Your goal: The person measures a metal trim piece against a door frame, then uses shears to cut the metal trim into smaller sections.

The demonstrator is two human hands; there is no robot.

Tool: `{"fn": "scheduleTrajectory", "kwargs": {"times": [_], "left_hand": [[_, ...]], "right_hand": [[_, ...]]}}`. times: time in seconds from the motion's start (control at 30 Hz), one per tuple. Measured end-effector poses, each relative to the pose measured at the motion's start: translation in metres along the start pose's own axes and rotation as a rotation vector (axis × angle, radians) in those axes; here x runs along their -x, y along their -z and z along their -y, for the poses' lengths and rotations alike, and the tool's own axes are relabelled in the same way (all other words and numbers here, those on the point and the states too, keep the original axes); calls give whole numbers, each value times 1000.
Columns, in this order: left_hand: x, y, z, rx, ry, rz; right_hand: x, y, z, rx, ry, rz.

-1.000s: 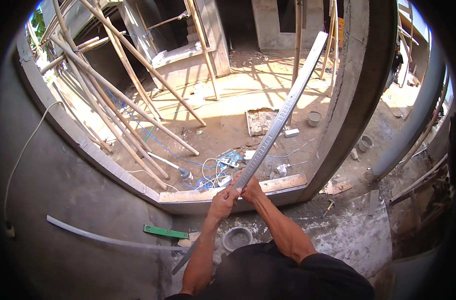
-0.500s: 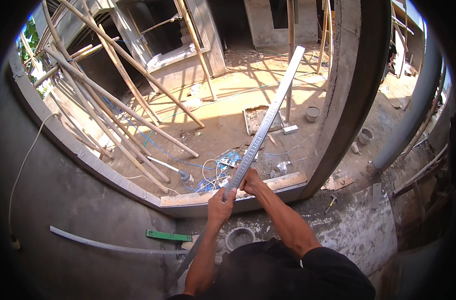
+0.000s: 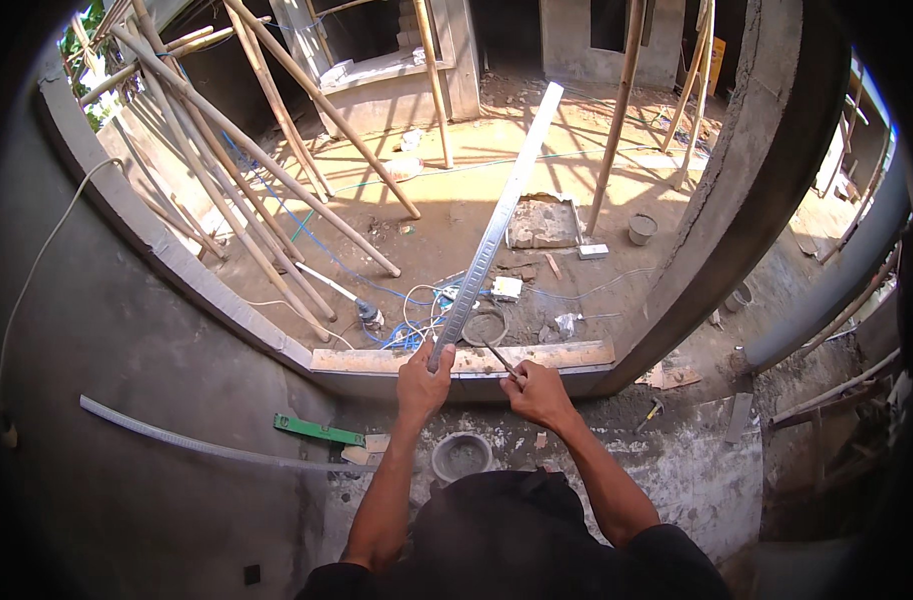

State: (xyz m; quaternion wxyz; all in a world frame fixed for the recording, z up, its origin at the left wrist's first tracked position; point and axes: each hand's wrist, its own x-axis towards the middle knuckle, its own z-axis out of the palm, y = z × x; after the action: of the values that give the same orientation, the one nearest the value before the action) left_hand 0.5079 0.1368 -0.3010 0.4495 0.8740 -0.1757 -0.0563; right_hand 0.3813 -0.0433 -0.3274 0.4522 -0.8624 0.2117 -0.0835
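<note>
At the ledge [image 3: 577, 355], the left hand [image 3: 424, 388] grips a long metal bar [image 3: 496, 228] — the right hand [image 3: 540, 395], a slim tool [image 3: 503, 361]; a bowl [image 3: 438, 462] sits below the ledge.

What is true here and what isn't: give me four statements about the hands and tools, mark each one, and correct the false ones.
1. The left hand holds a long bar. True.
2. The right hand is empty. False: it holds a thin tool.
3. The green level is left of the bowl. True.
4. The hammer hangs on a bamboo pole. False: it lies on the floor.
</note>
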Motion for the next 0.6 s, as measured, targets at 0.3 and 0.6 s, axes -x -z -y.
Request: {"fn": "scheduleTrajectory", "kwargs": {"times": [0.3, 0.6], "left_hand": [[8, -8, -1, -178, 14, -2], [10, -10, -4, -282, 46, -20]], "right_hand": [[-2, 7, 24, 256, -6, 144], [-4, 5, 28, 307, -32, 203]]}}
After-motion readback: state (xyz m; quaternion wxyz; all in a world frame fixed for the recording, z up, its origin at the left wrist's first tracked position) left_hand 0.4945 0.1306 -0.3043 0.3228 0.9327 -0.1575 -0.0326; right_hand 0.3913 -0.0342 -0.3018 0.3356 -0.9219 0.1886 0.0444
